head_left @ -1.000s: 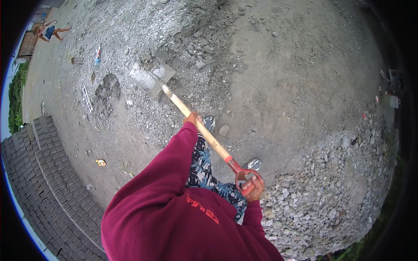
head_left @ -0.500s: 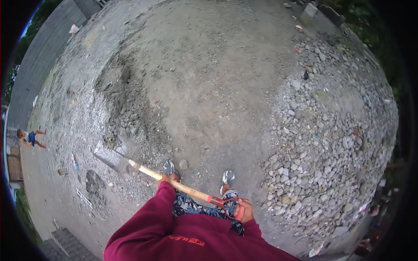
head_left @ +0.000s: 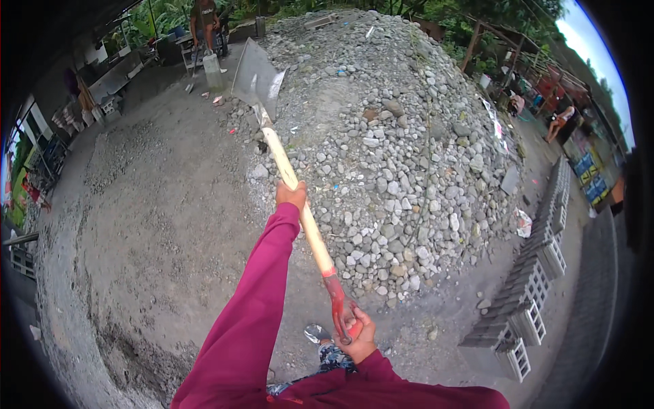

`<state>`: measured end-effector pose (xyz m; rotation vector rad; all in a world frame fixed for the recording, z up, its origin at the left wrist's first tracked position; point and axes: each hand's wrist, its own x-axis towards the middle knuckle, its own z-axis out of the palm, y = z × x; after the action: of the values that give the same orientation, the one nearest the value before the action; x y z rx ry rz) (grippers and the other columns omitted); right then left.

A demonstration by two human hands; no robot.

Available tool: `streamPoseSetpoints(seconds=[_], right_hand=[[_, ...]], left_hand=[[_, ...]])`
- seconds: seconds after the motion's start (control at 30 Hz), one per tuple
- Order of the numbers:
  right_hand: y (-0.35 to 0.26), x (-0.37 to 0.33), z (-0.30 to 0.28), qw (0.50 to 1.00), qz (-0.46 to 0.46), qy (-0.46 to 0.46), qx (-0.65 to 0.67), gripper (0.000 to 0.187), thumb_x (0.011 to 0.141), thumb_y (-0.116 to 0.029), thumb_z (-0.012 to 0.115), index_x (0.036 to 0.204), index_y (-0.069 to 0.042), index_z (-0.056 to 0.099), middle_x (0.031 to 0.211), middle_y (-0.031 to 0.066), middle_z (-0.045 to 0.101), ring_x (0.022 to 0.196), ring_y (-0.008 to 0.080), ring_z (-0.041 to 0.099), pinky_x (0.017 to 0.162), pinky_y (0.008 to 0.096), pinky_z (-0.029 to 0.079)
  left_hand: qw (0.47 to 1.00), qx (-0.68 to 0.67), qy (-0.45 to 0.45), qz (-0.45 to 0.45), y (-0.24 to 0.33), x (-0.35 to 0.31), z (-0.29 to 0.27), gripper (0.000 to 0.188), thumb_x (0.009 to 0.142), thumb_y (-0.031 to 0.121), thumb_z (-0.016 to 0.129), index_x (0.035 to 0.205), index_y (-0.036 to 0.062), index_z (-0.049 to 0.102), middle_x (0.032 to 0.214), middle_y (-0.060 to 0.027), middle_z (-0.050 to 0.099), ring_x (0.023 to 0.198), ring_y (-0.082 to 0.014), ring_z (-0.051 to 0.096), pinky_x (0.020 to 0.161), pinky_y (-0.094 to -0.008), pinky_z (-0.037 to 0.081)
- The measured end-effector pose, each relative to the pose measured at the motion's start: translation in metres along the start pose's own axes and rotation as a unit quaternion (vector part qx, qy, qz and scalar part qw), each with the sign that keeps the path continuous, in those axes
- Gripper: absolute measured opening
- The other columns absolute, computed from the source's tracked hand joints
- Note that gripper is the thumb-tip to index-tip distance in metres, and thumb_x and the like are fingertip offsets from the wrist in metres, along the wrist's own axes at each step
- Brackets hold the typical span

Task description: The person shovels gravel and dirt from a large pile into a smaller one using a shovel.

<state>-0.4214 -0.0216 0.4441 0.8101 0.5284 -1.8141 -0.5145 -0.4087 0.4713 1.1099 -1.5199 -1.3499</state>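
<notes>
A shovel (head_left: 316, 240) with a pale wooden shaft, red grip and wide grey metal blade stretches forward from me. My left hand (head_left: 291, 195) is wrapped round the middle of the shaft, its arm nearly straight. At the rear end, my right hand (head_left: 361, 337) grips the red handle, close to my body. The blade (head_left: 257, 78) is held out over the far left edge of the gravel pile (head_left: 402, 198). No load can be made out on the blade.
Hollow concrete blocks (head_left: 524, 320) stand in a row at the right. A person (head_left: 204, 24) is at the far left near a concrete post (head_left: 213, 71). Another person (head_left: 561, 121) is at the far right. Bare dirt ground (head_left: 170, 211) spreads to the left.
My view and body have turned right, toward the gravel pile. The shovel has swung from the grey sandy material on the left to the pile's far edge. Both hands keep hold of it.
</notes>
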Motion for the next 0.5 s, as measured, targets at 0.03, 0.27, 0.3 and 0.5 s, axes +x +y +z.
streamPoseSetpoints(seconds=[0.03, 0.27, 0.3, 0.5], right_hand=[[0.004, -0.004, 0.006, 1.000, -0.002, -0.012, 0.020, 0.026, 0.083, -0.029, 0.059, 0.090, -0.004, 0.062, 0.053, 0.0007, 0.052, 0.045, 0.0178, 0.051, 0.048, 0.0322, 0.045], [-0.072, -0.064, -0.063, 0.983, -0.154, 0.096, 0.033, 0.025, 0.081, -0.027, 0.055, 0.086, -0.003, 0.060, 0.051, 0.0002, 0.049, 0.043, 0.0166, 0.050, 0.043, 0.0307, 0.046], [-0.075, -0.077, -0.073, 0.982, -0.156, 0.101, 0.033, 0.025, 0.081, -0.027, 0.055, 0.086, -0.003, 0.060, 0.051, 0.0002, 0.049, 0.043, 0.0166, 0.050, 0.043, 0.0307, 0.046], [-0.065, -0.107, -0.077, 0.936, -0.244, 0.130, -0.217, 0.019, 0.074, -0.014, 0.059, 0.089, -0.003, 0.058, 0.054, 0.0059, 0.054, 0.037, 0.0218, 0.051, 0.037, 0.0322, 0.047]], left_hand=[[0.991, 0.091, 0.038, 0.087, 0.003, 0.013, 0.020, 0.033, 0.080, 0.017, 0.067, 0.095, -0.0037, 0.047, 0.068, -0.0148, 0.060, 0.048, -0.0237, 0.060, 0.043, -0.0351, 0.050], [0.960, -0.118, -0.145, -0.207, -0.053, -0.113, 0.128, 0.024, 0.086, 0.013, 0.062, 0.096, -0.0036, 0.047, 0.067, -0.0151, 0.060, 0.049, -0.0251, 0.062, 0.044, -0.0382, 0.053], [0.939, -0.166, -0.164, -0.253, -0.078, -0.138, 0.127, 0.022, 0.088, 0.012, 0.061, 0.095, -0.0033, 0.047, 0.065, -0.0145, 0.060, 0.048, -0.0250, 0.061, 0.043, -0.0383, 0.053], [0.846, -0.180, -0.015, -0.502, -0.236, -0.248, 0.015, 0.033, 0.086, 0.016, 0.058, 0.100, -0.0120, 0.048, 0.070, -0.0223, 0.061, 0.054, -0.0318, 0.064, 0.050, -0.0448, 0.057]])
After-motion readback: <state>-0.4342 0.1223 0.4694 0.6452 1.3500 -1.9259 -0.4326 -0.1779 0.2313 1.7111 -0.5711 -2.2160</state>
